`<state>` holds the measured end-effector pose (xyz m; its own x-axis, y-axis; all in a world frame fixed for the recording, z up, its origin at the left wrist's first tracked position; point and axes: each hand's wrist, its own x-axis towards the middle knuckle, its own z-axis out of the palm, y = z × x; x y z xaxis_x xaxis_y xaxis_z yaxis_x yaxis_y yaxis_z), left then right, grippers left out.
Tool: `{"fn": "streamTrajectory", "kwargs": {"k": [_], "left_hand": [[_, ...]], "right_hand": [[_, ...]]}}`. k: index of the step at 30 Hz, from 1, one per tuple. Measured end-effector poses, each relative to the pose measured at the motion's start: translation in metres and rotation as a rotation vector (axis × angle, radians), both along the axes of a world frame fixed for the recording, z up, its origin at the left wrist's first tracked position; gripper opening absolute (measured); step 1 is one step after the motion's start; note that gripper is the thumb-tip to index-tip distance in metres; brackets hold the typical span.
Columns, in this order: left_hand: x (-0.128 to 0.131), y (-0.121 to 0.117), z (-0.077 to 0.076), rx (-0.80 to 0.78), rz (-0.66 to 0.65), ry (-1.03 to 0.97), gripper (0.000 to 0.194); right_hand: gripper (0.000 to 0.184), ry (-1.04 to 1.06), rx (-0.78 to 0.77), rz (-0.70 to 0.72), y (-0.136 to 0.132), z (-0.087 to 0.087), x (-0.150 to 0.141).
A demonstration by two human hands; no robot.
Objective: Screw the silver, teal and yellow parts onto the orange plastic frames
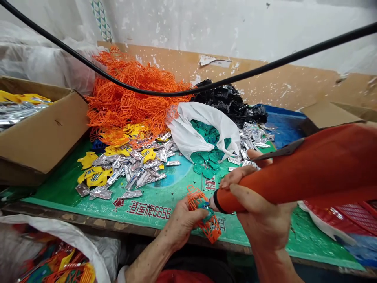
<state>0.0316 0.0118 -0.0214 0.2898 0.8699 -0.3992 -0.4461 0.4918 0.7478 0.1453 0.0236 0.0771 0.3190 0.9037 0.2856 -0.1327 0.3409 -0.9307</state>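
Observation:
My left hand (182,224) grips a small orange plastic lattice piece (204,228) with a teal plastic part (206,210) set inside it. My right hand (259,208) is wrapped around a long, tapered orange tool (294,182) with a black ring near its narrow tip. That tip reaches the lattice piece and teal part, held just right of my left fingers. The tool's wide end runs out of view at the right edge.
Green printed sheeting (59,177) covers the bench, under heaps of silver pieces (132,169), yellow pieces (96,175), orange lattice (129,98) and black pieces (229,102). A white bag (191,125) holds teal pieces. A cardboard box (41,133) stands left. A black cable (182,92) crosses overhead.

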Motion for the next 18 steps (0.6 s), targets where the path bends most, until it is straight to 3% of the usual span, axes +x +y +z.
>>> {"fn": "streamTrajectory", "kwargs": {"k": [2,7,18], "left_hand": [[0.0,0.0,0.0,-0.002,0.001,-0.005,0.037],[0.0,0.0,0.0,-0.001,0.001,-0.013,0.034],[0.0,-0.001,-0.002,-0.007,0.006,-0.036,0.031]], "right_hand": [[0.053,-0.025,0.004,-0.003,0.001,-0.003,0.0],[0.017,-0.122,0.007,0.0,0.001,-0.01,0.002],[0.008,-0.164,0.037,0.014,0.001,-0.014,0.001]]}}
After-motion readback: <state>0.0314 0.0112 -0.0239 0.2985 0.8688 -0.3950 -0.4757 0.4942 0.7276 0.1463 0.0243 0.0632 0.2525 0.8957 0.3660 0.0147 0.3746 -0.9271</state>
